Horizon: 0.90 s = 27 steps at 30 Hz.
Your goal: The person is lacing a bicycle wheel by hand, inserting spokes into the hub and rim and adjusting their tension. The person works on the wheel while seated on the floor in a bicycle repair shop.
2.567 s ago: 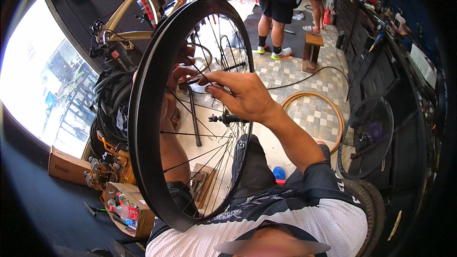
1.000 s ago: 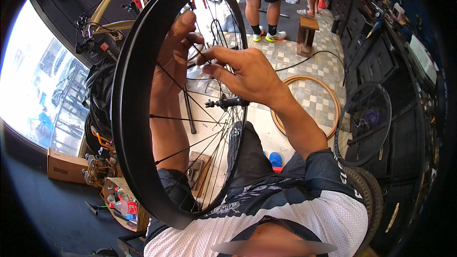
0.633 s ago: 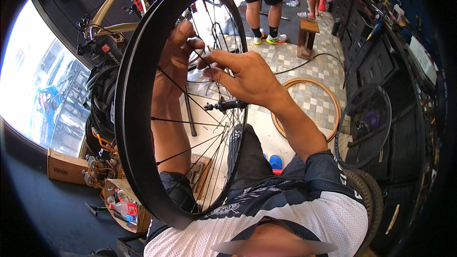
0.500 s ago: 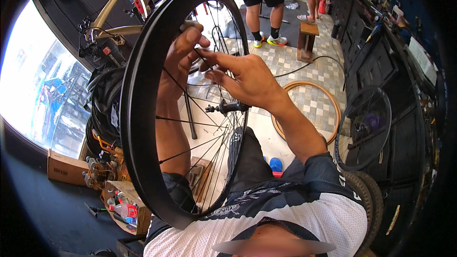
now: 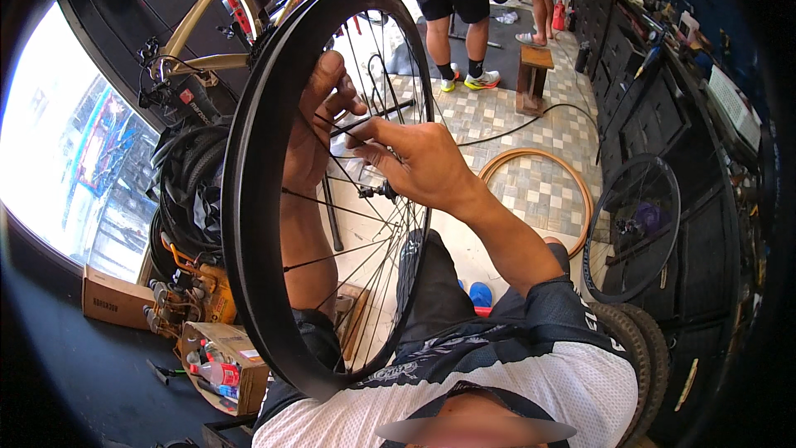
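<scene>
A black deep-rimmed bicycle wheel (image 5: 253, 224) stands tilted upright in front of my chest, its thin black spokes fanning out to the hub (image 5: 380, 192). My left hand (image 5: 313, 129) reaches up from behind the rim. Its fingers curl at the upper part of the wheel among the spokes, and the rim hides part of this grip. Between the thumb and fingers of my right hand (image 5: 424, 164) is a dark spoke (image 5: 342, 128), pinched near my left fingers. The right hand covers much of the hub.
Bike frames (image 5: 199, 29) stand at the back left. A cardboard box (image 5: 224, 357) with bottles sits low left. Tan rings (image 5: 584, 191), another wheel (image 5: 634, 228) and tyres (image 5: 643, 357) are to the right, near black cabinets (image 5: 655, 129). People stand beyond a wooden stool (image 5: 535, 75).
My right hand has come down, now covering more of the hub, with the spoke still pinched. The wheel has shifted slightly down and right in view.
</scene>
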Each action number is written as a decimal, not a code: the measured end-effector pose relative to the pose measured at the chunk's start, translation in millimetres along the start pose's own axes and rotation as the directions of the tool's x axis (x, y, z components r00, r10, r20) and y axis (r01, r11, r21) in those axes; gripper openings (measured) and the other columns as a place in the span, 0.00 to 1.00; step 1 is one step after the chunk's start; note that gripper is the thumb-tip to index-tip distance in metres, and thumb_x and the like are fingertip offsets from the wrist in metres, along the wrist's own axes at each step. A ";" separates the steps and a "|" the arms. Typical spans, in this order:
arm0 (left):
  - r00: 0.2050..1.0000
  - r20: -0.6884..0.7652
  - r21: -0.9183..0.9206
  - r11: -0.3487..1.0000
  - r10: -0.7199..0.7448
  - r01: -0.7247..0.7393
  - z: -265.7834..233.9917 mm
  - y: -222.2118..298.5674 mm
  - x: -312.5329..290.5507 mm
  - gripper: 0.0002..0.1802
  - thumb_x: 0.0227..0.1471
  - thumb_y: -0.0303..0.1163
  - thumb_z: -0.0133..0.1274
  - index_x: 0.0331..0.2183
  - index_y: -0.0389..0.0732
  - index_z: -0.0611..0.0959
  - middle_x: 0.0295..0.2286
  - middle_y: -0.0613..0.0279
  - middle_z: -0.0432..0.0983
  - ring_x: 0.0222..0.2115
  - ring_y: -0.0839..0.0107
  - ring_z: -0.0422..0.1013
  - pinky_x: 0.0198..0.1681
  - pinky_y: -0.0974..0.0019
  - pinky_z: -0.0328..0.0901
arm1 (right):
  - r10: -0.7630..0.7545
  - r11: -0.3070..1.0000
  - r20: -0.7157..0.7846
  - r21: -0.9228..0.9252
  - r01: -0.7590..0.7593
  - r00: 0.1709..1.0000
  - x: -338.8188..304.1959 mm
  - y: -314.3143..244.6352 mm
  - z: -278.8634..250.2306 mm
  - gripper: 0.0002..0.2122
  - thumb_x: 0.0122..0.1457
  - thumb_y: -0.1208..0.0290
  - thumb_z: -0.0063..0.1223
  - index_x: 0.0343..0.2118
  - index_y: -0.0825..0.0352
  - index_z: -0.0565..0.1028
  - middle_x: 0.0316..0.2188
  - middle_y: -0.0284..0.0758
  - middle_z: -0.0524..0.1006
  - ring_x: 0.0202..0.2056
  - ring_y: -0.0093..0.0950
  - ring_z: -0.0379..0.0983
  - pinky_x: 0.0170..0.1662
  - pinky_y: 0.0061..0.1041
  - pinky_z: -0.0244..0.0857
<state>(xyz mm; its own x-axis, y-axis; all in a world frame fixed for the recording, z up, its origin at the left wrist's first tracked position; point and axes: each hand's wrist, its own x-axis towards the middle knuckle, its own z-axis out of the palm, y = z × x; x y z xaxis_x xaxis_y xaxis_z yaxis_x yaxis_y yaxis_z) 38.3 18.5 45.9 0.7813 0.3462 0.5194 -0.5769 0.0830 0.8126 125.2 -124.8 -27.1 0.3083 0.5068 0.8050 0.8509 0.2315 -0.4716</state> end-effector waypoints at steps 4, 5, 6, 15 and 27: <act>0.991 -0.124 0.090 0.995 0.044 -0.032 7.0 0.1 -2.3 0.20 0.60 0.41 0.64 0.46 0.37 0.84 0.39 0.59 0.80 0.40 0.65 0.77 0.42 0.63 0.73 | 0.020 0.999 -0.004 0.025 -0.020 1.000 -6.7 4.0 0.8 0.07 0.63 0.67 0.59 0.43 0.58 0.80 0.26 0.41 0.82 0.28 0.44 0.80 0.32 0.39 0.73; 0.991 -0.107 0.086 0.993 0.085 -0.076 4.8 -1.1 -2.9 0.21 0.59 0.43 0.64 0.46 0.37 0.84 0.41 0.57 0.80 0.43 0.63 0.76 0.44 0.60 0.72 | 0.039 0.999 0.010 0.029 -0.039 0.999 -6.1 5.7 -1.4 0.07 0.63 0.67 0.59 0.43 0.58 0.80 0.27 0.40 0.83 0.28 0.43 0.81 0.32 0.39 0.73; 0.988 -0.091 0.079 0.990 0.123 -0.116 2.5 -2.6 -3.5 0.23 0.59 0.44 0.64 0.47 0.36 0.84 0.43 0.55 0.80 0.46 0.61 0.75 0.46 0.58 0.72 | 0.058 0.998 0.024 0.033 -0.058 0.998 -5.8 7.4 -4.5 0.08 0.63 0.67 0.59 0.43 0.58 0.80 0.28 0.40 0.83 0.29 0.43 0.81 0.32 0.38 0.73; 0.997 0.064 0.106 0.993 0.041 -0.047 -23.2 3.3 -2.4 0.26 0.63 0.46 0.58 0.52 0.36 0.81 0.53 0.51 0.75 0.55 0.61 0.71 0.58 0.50 0.66 | 0.257 0.909 0.131 0.302 -0.286 0.957 -6.8 18.5 -51.8 0.09 0.67 0.71 0.59 0.43 0.72 0.80 0.37 0.36 0.84 0.42 0.24 0.83 0.46 0.22 0.75; 0.987 0.064 0.235 0.959 0.147 -0.158 -17.1 -5.9 -2.6 0.16 0.65 0.37 0.56 0.46 0.36 0.86 0.46 0.54 0.79 0.50 0.60 0.75 0.58 0.52 0.66 | 0.192 0.921 0.035 0.338 -0.192 0.981 -10.2 74.5 -52.3 0.13 0.64 0.58 0.64 0.39 0.65 0.84 0.40 0.30 0.79 0.37 0.17 0.71 0.37 0.17 0.62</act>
<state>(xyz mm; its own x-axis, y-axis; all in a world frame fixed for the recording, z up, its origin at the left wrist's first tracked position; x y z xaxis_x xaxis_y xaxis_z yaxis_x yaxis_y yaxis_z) 35.6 33.2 35.2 0.7017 0.2939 0.6490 -0.6208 -0.1949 0.7594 207.7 -156.2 -51.6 0.4507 0.5708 0.6864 0.5808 0.3964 -0.7110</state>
